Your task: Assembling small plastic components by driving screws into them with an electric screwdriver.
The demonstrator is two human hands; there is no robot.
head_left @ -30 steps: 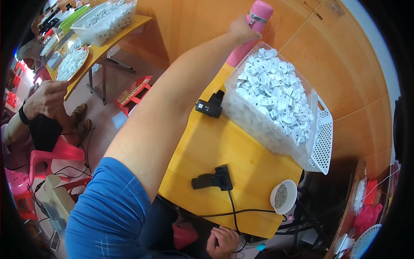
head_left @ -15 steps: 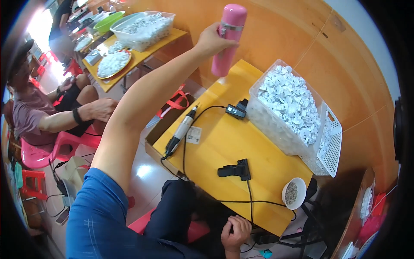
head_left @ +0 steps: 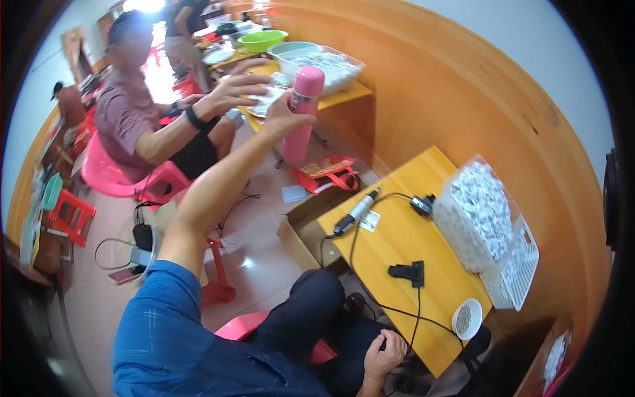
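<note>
Nearest, the right hand (head_left: 382, 354) rests low by the person's lap at the near edge of the yellow desk (head_left: 397, 245), its fingers curled shut around a black cable (head_left: 418, 314) that runs up across the desk top. Just beside that edge stands a small white bowl (head_left: 467, 318) holding a thin layer of tiny grey bits. Further along the desk, at its right side, a clear plastic bin (head_left: 477, 215) is heaped almost to the brim with small white pieces, and a white perforated lid (head_left: 516, 274) leans against its near side. A pen-shaped power tool (head_left: 355, 213) lies on the left end of the desk, its cord trailing off.

Beyond the desk, the left hand (head_left: 284, 118) is stretched out at arm's length, fingers wrapped round the upper part of a tall pink flask (head_left: 301, 112), held upright in the air above the floor. Another person's hand (head_left: 231, 92) reaches toward it, just beside the flask, fingers spread.

Farthest, a second desk carries another clear tub (head_left: 327, 66) of white pieces and a green basin (head_left: 263, 40), whose contents I cannot make out.
</note>
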